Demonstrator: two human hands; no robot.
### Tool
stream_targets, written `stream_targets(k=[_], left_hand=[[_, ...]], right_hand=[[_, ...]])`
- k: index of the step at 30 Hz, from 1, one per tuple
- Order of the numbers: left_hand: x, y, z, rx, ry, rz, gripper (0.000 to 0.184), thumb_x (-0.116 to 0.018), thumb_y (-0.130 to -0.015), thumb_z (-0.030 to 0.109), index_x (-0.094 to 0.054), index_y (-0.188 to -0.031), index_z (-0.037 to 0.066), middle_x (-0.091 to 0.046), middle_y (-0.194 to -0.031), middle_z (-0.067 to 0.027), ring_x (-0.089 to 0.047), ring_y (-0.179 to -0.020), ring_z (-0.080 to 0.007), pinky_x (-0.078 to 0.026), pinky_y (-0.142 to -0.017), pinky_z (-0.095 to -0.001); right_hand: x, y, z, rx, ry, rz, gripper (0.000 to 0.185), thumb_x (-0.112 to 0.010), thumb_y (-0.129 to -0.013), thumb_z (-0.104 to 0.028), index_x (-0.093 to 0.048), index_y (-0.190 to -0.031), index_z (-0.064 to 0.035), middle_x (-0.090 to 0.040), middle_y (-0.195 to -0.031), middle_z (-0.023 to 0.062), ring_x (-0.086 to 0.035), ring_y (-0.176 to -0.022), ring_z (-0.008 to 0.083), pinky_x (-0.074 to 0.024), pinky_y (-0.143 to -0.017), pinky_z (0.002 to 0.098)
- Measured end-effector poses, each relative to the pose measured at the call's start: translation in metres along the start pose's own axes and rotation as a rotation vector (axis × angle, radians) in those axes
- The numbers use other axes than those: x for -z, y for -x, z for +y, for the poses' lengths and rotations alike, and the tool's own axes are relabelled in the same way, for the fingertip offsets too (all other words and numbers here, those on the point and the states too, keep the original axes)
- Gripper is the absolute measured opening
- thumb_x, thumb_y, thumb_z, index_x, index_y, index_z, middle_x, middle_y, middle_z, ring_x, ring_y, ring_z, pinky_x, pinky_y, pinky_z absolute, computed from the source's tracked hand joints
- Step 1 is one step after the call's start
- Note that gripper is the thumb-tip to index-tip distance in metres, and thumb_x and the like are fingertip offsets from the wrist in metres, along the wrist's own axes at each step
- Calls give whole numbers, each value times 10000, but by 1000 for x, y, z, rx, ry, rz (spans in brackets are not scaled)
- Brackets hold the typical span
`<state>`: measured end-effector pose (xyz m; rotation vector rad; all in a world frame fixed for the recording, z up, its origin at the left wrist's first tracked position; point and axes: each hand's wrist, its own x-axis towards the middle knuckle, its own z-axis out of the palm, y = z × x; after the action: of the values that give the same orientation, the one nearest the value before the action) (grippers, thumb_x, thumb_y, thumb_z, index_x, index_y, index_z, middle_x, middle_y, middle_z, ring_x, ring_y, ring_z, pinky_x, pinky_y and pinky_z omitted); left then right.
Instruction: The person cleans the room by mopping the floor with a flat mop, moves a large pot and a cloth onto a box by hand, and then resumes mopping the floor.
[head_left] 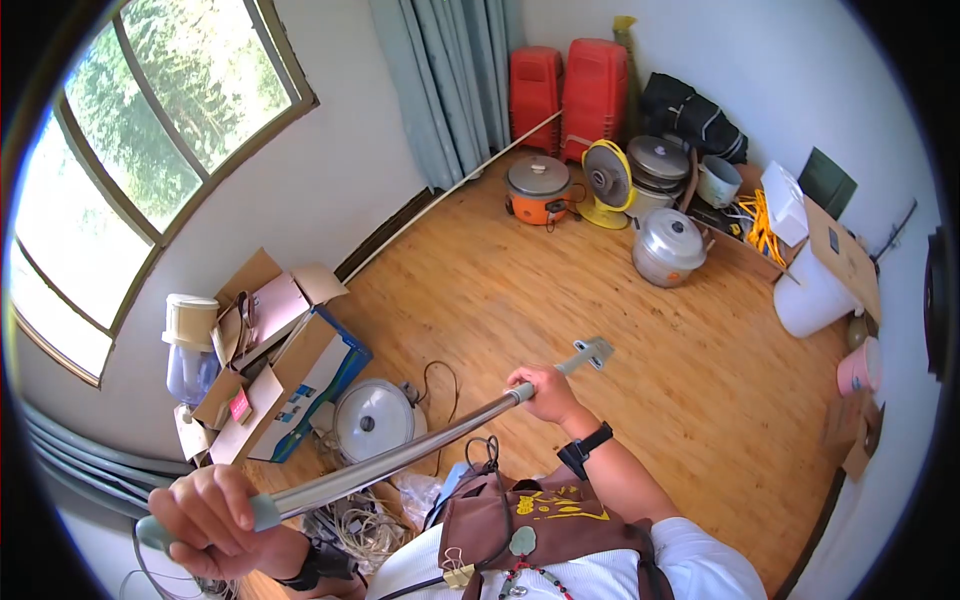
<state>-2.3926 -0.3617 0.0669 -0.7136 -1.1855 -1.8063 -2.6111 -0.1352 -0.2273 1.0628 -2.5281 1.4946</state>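
Observation:
A long shiny metal pole (410,455), which looks like a mop handle, slants across in front of my body. It has a grey-green grip at the near left end and a flat slotted bracket (597,352) at the far right end. My left hand (215,520) is wrapped round the grip. Near the bracket end, my right hand (540,393) is closed round the pole at a pale collar. The bracket is held above the wooden floor (480,290) and touches nothing that I can see.
Left, open cardboard boxes (290,385) stand beside a lidded round pan (375,422) and tangled cables (365,530). Along the far wall are an orange cooker (538,190), a yellow fan (607,185), a lidded pot (668,247) and red stools (594,95). A white bucket (812,292) is right.

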Motion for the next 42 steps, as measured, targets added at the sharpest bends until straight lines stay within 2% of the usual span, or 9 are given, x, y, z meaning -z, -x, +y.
stream_targets(k=[6,10,14,20,22,29,32,37,42], left_hand=[[67,-69,-89,-28,71,-46,315,-653,-782,101,-389,-614,135,-422,-386,33,-376,-321,-51,-410,-464,-181],[124,-129,-174,-47,165,-92,302,-652,-756,52,-402,-600,118,-451,-378,19,-417,-301,-52,-455,-416,-184],[156,-207,-231,-28,232,-59,341,-665,-733,4,-399,-540,95,-474,-384,-29,-440,-286,-91,-481,-377,-238],[205,-292,-310,11,246,-123,346,-664,-696,-27,-400,-511,98,-461,-364,-31,-422,-269,-91,-468,-362,-226],[228,-308,-335,-1,190,-78,326,-660,-686,4,-405,-519,119,-469,-368,-6,-418,-277,-62,-454,-379,-180],[308,-368,-453,-18,-30,74,339,-669,-689,10,-396,-523,124,-454,-362,-2,-409,-277,-70,-438,-369,-181],[327,-417,-522,128,-158,14,334,-680,-681,70,-392,-531,150,-444,-368,28,-401,-303,-45,-378,-382,-153],[379,-486,-555,99,-151,212,258,-594,-638,43,-396,-520,160,-376,-359,51,-352,-302,-37,-306,-391,-141],[432,-518,-554,180,-148,207,268,-565,-653,40,-384,-498,161,-395,-358,40,-359,-298,-50,-324,-447,-164]], right_hand=[[-17,-132,55,88,-20,-41,121,-660,-638,-81,-601,-740,-108,-603,-703,65,-587,-676,278,-462,-590,380],[-39,-218,96,89,-24,-59,105,-639,-633,-57,-601,-715,-111,-602,-709,63,-589,-686,281,-463,-592,386],[-41,-301,116,-12,-87,-136,90,-621,-655,-60,-618,-728,-114,-622,-694,71,-593,-678,284,-463,-595,382],[-60,-427,148,-79,-118,-90,79,-619,-666,-74,-622,-735,-113,-631,-712,71,-597,-716,281,-455,-624,390],[-72,-470,166,-31,-104,-138,76,-614,-670,-88,-616,-742,-112,-631,-718,69,-595,-725,279,-451,-638,394],[-136,-636,262,9,-203,-189,82,-592,-674,-89,-613,-739,-134,-632,-713,68,-601,-711,287,-451,-617,395],[-169,-686,290,-31,-237,-168,50,-587,-690,-101,-590,-725,-136,-612,-666,72,-591,-657,299,-439,-575,410],[-217,-758,300,-40,-270,-190,53,-598,-709,-112,-548,-714,-129,-600,-666,58,-573,-671,292,-409,-617,402],[-238,-790,291,-42,-279,-160,58,-599,-699,-124,-544,-715,-131,-600,-656,48,-575,-665,274,-402,-631,399]])
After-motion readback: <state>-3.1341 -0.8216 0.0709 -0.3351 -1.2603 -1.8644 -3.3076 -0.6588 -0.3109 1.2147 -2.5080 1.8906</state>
